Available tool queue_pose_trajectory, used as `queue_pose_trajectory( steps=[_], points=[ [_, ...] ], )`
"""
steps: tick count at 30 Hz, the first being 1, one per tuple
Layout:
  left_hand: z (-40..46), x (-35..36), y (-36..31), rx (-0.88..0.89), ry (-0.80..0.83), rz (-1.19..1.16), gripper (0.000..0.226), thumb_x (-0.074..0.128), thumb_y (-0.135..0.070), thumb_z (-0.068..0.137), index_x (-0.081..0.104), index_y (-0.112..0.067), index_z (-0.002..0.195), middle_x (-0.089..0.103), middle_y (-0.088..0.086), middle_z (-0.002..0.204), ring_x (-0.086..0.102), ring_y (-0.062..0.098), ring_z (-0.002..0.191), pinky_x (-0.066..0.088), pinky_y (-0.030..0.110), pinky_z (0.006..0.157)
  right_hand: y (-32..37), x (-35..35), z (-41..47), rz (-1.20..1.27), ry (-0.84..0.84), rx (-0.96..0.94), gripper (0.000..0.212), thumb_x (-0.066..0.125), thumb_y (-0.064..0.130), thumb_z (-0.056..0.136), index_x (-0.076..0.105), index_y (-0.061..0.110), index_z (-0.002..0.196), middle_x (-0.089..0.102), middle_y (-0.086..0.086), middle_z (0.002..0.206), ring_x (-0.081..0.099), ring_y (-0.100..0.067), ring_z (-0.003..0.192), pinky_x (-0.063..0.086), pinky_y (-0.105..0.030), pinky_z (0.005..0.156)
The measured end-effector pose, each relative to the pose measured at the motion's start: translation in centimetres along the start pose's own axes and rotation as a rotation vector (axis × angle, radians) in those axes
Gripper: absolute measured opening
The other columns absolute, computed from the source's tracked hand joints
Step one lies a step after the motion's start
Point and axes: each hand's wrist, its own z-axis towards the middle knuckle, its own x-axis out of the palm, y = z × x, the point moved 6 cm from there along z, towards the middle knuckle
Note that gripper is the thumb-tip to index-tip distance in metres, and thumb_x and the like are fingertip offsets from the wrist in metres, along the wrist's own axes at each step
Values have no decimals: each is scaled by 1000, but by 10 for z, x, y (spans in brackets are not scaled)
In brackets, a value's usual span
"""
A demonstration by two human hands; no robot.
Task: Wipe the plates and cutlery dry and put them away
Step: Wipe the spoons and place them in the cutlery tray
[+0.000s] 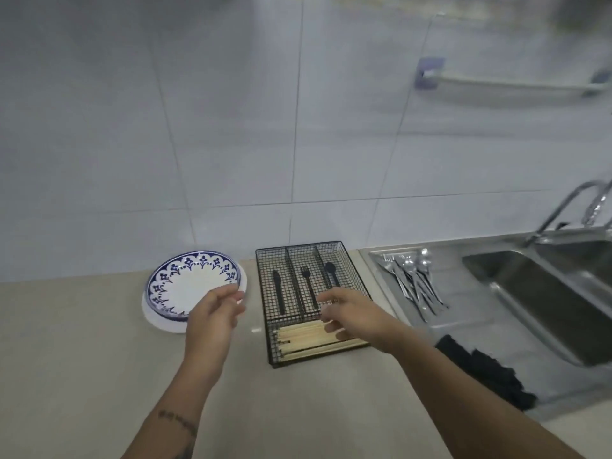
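A blue-and-white patterned plate (190,286) lies on top of a plain white plate (155,321) on the beige counter. My left hand (215,313) hovers at the patterned plate's near right rim, fingers loosely curled and holding nothing. A black wire cutlery tray (311,303) stands to the right, with a black knife (278,293), fork (308,286) and spoon (331,273) in its three slots and wooden chopsticks (304,339) in the front section. My right hand (351,313) hangs over the tray's front right, fingers relaxed and empty. A bundle of metal cutlery (414,279) lies on the drainboard.
A steel sink (543,299) with a faucet (569,207) fills the right side. A black cloth (486,369) lies on the drainboard's front edge beside my right forearm. A towel rail (510,82) is fixed to the tiled wall. Bare counter stretches to the left and front.
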Motion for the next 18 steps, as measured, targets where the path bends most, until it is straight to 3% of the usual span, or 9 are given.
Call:
queue_pose_trajectory(
  steps=[4, 7, 11, 15, 18],
  points=[
    [-26, 54, 13, -45, 141, 32, 23, 52, -4, 99, 69, -19, 104, 73, 4, 107, 69, 22, 96, 52, 35, 83, -39, -44, -27, 28, -102, 41, 22, 53, 18, 94, 59, 21, 115, 65, -6, 97, 61, -17, 80, 50, -32, 71],
    [-43, 92, 21, -72, 215, 86, 26, 50, -3, 99, 69, -19, 105, 75, 3, 105, 71, 24, 95, 52, 45, 91, -66, -73, -42, 31, -167, 74, 23, 54, 19, 93, 60, 23, 114, 68, -8, 103, 64, -18, 85, 52, -31, 72],
    [-66, 140, 31, -97, 290, 140, 26, 50, -6, 100, 70, -23, 104, 76, -2, 102, 73, 21, 93, 53, 42, 91, -100, -106, -56, 49, -198, 96, 25, 54, 18, 92, 58, 21, 116, 66, -9, 105, 64, -17, 84, 51, -27, 68],
    [-80, 188, 39, -106, 311, 174, 27, 50, -6, 100, 70, -23, 103, 76, -2, 100, 73, 21, 92, 54, 44, 93, -133, -141, -56, 78, -204, 106, 25, 54, 15, 88, 60, 19, 112, 65, -5, 90, 62, -15, 74, 48, -27, 65],
    [-89, 227, 44, -120, 297, 178, 25, 50, -5, 100, 70, -20, 105, 75, 1, 101, 72, 23, 93, 53, 40, 89, -156, -175, -54, -74, -216, 56, 27, 52, 17, 88, 61, 22, 113, 67, 1, 87, 64, -12, 81, 49, -24, 73]
  ],
)
